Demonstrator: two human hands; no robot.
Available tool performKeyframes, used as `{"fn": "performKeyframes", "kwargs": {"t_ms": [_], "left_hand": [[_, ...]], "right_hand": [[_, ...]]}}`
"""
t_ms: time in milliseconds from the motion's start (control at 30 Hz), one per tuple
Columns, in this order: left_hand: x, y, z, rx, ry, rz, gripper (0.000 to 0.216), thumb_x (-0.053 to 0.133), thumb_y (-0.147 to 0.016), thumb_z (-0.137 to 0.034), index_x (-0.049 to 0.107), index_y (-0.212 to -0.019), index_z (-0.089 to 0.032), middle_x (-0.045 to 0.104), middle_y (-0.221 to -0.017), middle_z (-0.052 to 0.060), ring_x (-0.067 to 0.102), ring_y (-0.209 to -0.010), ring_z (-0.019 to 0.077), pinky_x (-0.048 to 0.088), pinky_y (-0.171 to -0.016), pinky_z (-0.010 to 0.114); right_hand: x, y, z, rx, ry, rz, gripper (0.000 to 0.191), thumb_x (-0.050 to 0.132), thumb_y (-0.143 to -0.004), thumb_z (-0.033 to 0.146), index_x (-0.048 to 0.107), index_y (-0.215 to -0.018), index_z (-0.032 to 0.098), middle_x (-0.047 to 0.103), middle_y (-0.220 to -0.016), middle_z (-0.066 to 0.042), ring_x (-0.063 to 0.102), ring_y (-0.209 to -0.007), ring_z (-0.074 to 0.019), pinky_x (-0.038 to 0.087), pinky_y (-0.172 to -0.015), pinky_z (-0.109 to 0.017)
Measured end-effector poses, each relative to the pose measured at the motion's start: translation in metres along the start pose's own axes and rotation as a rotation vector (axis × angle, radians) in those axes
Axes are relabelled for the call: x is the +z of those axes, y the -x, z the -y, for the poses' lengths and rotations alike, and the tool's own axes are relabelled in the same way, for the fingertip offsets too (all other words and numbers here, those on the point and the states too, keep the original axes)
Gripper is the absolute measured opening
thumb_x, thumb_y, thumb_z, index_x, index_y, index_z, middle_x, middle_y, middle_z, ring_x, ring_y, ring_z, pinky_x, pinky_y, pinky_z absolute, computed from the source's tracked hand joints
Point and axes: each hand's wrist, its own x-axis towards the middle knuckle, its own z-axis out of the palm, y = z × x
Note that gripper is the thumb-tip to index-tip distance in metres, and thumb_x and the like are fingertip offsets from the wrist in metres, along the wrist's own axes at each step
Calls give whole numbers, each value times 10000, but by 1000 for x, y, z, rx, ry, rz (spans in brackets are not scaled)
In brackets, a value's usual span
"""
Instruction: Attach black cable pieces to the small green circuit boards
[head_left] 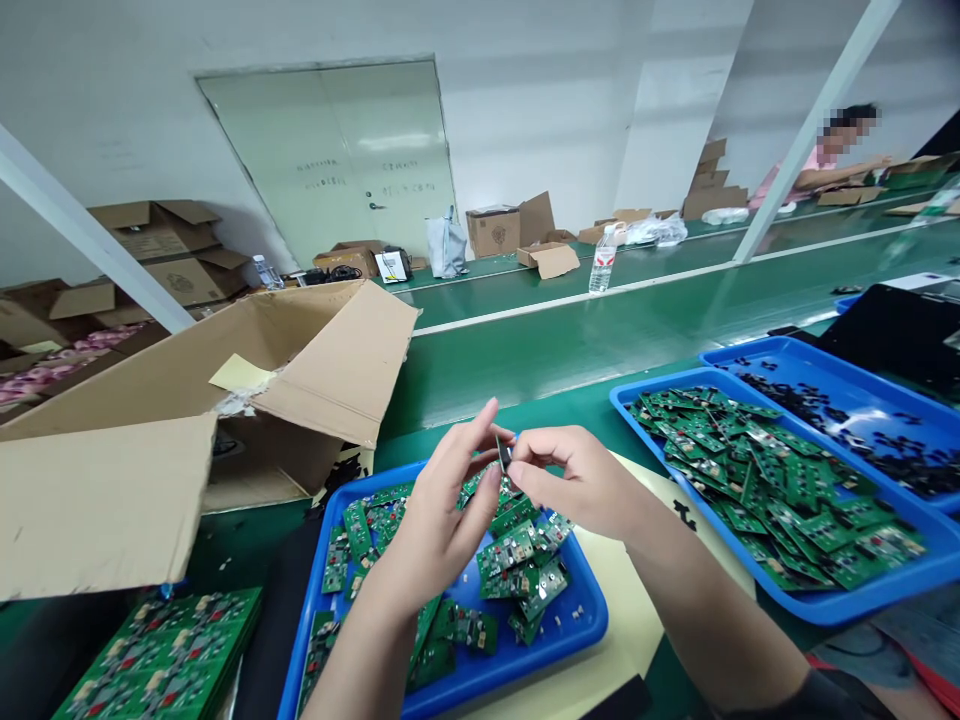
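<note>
Near the front edge of the bench point(570, 405), above a blue tray point(591, 600), left hand point(442, 500) and right hand point(574, 480) pinch a small circuit board point(502, 453), which a slackened grip could drop among loose boards point(517, 560).

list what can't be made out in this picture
Head view:
Small piece between left hand and right hand: partly hidden by fingers, details too small.
Large cardboard box contents: mostly hidden by flaps.
Door writing: too small, blurred.
Stacked circuit-board panels, lower left: cut off by bottom edge.
</note>
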Motion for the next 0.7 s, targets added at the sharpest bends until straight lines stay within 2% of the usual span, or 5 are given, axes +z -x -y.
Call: {"fn": "performKeyframes", "kwargs": {"t_ms": [100,233,367,533,700], "left_hand": [[3,0,0,20,15,7,493,368,-940,-112,365,-1397,-297,538,-1231,93,539,-1104,173,490,-937,337],[6,0,1,-85,190,-35,441,431,-924,-146,419,-1342,-286,522,-1235,102,553,-1117,191,524,-902,321],[8,-3,4,-92,260,-150,259,532,-875,-162,545,-1121,-238,502,-1176,92,588,-1050,180,550,-835,287],[4,-4,3,-68,100,-162,198,550,-859,-165,611,-1043,-205,602,-977,69,631,-911,167,574,-757,279],[0,-3,1,-52,-80,-122,282,580,-843,-142,626,-1111,-216,699,-963,44,673,-825,140,573,-733,237]], "right_hand": [[1,0,0,-23,30,-10,240,486,-825,201,444,-590,180,462,-581,42,400,-529,-83,292,-472,-206],[1,2,4,-61,160,-24,215,462,-842,191,432,-629,185,448,-573,52,380,-512,-78,270,-471,-207],[1,5,7,-162,321,-48,196,444,-835,158,417,-644,192,432,-564,54,375,-517,-86,282,-502,-213],[0,6,4,-269,540,-81,224,422,-858,161,456,-639,190,464,-606,20,406,-573,-111,305,-565,-241],[-1,6,4,-263,565,-94,221,418,-857,166,442,-638,192,455,-599,22,410,-570,-110,297,-556,-237]]}}
